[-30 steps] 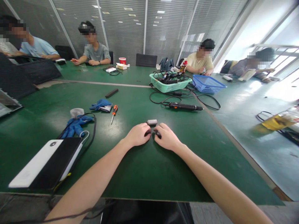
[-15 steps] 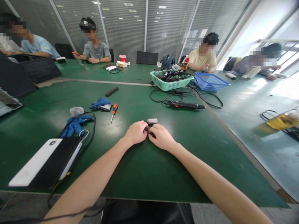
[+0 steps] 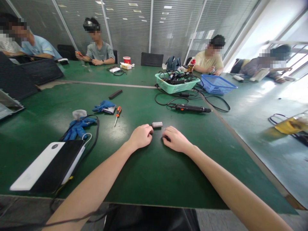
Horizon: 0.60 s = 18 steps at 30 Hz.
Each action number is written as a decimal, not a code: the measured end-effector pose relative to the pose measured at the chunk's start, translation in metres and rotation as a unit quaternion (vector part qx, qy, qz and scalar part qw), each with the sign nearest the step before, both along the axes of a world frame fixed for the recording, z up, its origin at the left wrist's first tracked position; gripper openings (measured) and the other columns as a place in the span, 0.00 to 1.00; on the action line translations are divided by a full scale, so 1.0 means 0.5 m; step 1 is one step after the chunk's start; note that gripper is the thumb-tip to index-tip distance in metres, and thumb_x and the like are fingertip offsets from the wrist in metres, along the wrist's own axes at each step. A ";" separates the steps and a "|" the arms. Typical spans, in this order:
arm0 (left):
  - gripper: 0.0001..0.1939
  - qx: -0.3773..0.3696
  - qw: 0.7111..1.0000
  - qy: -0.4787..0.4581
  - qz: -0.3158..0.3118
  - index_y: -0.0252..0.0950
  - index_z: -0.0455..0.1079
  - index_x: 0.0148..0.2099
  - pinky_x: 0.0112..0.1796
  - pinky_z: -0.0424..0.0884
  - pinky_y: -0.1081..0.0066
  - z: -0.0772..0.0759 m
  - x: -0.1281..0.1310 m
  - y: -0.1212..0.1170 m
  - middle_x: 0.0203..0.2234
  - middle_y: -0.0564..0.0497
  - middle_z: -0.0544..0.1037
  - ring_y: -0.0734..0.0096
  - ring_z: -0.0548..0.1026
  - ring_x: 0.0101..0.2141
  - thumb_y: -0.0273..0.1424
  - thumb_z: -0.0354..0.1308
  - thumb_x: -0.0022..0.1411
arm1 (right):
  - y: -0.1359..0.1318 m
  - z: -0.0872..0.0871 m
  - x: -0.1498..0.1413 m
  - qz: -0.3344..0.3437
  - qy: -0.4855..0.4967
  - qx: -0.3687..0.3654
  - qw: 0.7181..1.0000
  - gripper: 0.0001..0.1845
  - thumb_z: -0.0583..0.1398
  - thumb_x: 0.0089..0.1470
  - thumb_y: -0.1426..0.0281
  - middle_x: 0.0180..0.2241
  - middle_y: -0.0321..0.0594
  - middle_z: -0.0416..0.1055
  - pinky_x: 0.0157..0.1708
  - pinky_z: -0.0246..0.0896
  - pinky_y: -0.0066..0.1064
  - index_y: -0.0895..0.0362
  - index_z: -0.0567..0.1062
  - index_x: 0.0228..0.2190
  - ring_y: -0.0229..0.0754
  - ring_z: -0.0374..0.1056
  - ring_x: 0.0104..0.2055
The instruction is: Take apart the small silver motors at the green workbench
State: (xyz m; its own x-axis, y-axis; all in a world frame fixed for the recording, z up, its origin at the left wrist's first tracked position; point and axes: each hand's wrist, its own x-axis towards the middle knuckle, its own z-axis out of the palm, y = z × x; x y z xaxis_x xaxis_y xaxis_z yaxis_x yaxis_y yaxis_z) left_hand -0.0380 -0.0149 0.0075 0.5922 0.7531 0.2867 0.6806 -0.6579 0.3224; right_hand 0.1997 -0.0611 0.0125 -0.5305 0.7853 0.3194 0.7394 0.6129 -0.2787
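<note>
My left hand (image 3: 141, 136) rests on the green table with its fingers curled inward; whatever lies in them is hidden. Across a small gap, my right hand (image 3: 177, 139) is closed too, thumb and fingers bent around something small and dark, too covered to name. Just beyond the hands lies a short silver metal cylinder (image 3: 157, 124) with a dark end, close to my left fingertips. Farther left sits an orange-and-black screwdriver (image 3: 117, 112). An electric screwdriver (image 3: 192, 108) with a black cable lies beyond my right hand.
On the left are a white-and-black device (image 3: 44, 165), blue gloves (image 3: 78, 128) and a dark bar (image 3: 115, 94). A green basket (image 3: 176, 88) of cables and a blue basket (image 3: 218, 85) stand farther back. Several people sit around the tables.
My hands came together half a second ago; since then my right hand has moved away to the right. My left hand has hardly moved, and the cylinder stays in place.
</note>
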 end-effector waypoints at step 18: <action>0.11 -0.006 1.000 -0.001 0.004 0.38 0.74 0.39 0.41 0.72 0.65 -0.003 -0.006 0.001 0.36 0.48 0.77 0.63 0.75 0.38 0.22 0.53 0.57 | -0.008 -0.103 0.513 -0.378 -0.069 0.052 0.922 0.17 0.53 0.59 0.57 0.37 0.52 0.76 0.43 0.63 0.45 0.55 0.76 0.35 0.56 0.70 0.41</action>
